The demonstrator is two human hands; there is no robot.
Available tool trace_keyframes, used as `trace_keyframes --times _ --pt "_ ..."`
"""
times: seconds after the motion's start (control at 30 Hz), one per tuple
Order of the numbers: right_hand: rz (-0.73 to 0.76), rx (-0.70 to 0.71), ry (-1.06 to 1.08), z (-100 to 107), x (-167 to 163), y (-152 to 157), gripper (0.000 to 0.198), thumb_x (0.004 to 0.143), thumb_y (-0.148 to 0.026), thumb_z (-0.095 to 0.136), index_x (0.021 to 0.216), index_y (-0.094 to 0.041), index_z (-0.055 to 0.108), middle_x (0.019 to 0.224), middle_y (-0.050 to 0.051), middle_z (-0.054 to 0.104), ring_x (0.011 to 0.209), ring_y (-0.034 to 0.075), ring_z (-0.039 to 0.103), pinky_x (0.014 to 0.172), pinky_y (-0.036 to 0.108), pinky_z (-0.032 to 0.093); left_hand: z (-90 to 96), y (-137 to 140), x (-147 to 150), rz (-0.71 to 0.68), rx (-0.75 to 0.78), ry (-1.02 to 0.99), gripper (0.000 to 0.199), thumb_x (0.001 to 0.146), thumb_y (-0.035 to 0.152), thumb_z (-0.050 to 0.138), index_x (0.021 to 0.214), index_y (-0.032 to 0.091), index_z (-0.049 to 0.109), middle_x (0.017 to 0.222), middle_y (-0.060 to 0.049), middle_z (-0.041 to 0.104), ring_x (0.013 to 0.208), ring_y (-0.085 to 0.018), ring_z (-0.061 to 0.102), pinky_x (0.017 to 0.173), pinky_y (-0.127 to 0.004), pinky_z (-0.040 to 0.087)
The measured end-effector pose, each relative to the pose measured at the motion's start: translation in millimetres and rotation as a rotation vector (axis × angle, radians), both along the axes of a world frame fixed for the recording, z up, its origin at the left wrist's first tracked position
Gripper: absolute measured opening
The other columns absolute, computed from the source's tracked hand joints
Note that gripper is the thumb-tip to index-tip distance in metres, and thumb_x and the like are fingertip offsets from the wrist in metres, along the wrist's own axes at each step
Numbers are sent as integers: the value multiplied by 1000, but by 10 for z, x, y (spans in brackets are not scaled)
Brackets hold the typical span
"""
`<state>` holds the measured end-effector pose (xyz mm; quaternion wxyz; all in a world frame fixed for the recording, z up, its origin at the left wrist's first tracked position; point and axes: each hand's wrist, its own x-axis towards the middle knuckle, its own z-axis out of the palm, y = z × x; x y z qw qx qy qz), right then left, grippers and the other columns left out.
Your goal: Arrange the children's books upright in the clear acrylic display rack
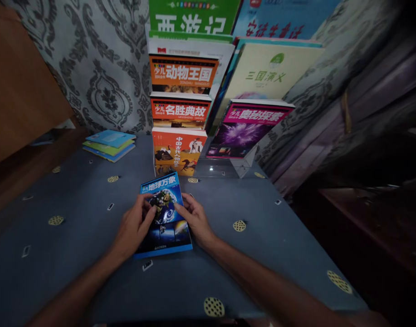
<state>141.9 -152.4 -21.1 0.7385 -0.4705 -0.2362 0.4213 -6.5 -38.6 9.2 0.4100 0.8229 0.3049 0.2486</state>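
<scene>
A blue book [168, 229] with a picture of the Earth on its cover is in front of me, its top leaning toward the display rack. My left hand [134, 225] grips its left edge, thumb on the cover and fingers curled. On the opposite edge, my right hand [197, 220] holds the book with the thumb on the front and the fingers partly behind. Just beyond its top stands an orange book [178, 150] in the lowest left slot of the clear rack [243, 165].
The rack also bears a purple book [250, 129], a cream book [262, 72] and several others in tiers. A small stack of thin books [109, 144] lies at the back left of the grey patterned table [92, 200]. Patterned curtains [105, 59] hang behind.
</scene>
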Motion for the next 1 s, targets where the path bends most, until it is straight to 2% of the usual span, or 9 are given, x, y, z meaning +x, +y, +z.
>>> trace_keyframes --times 0.07,0.2,0.37,0.47,0.7,0.83,1.0 --pt "-16 -16 -29 -15 3 2 43 76 -53 81 107 -25 70 93 1 75 78 17 67 74 29 53 -10 4 29 -22 -61 -14 29 91 44 55 112 26 61 81 1 66 62 -18 57 66 -30 43" --pt "-7 -21 -42 -47 11 13 47 82 -63 71 110 -24 71 100 2 74 90 21 68 80 32 53 -13 36 73 -37 -91 -25 22 87 45 61 97 26 66 70 2 64 62 -19 57 63 -29 39" --pt "-16 -12 -64 -32 11 10 44 81 -59 74 110 -26 73 102 1 73 92 21 67 86 33 52 2 7 70 -63 12 24 24 89 46 60 101 25 66 69 3 61 60 -18 54 63 -29 38" --pt "-2 -18 -32 -15 18 6 45 79 -59 76 109 -26 73 100 2 74 90 21 68 84 34 53 9 0 62 -55 10 15 24 88 45 60 101 25 67 71 2 62 61 -18 54 64 -29 39" --pt "63 2 115 26 53 9 45 72 -51 85 106 -24 73 90 -1 76 78 17 70 80 32 55 23 51 55 -22 -76 -1 29 87 50 60 100 25 65 73 2 61 68 -18 56 66 -30 40" --pt "117 17 223 46 41 3 45 69 -45 89 105 -24 72 89 -2 77 74 16 71 78 31 57 22 67 53 -6 -191 -65 33 83 52 65 101 24 64 78 1 63 73 -19 57 68 -29 42" --pt "185 19 350 26 -15 3 45 63 -44 93 95 -21 73 84 0 77 75 18 73 81 34 59 15 63 48 -23 -317 -131 38 77 55 70 97 23 61 74 2 57 68 -17 53 63 -27 42"
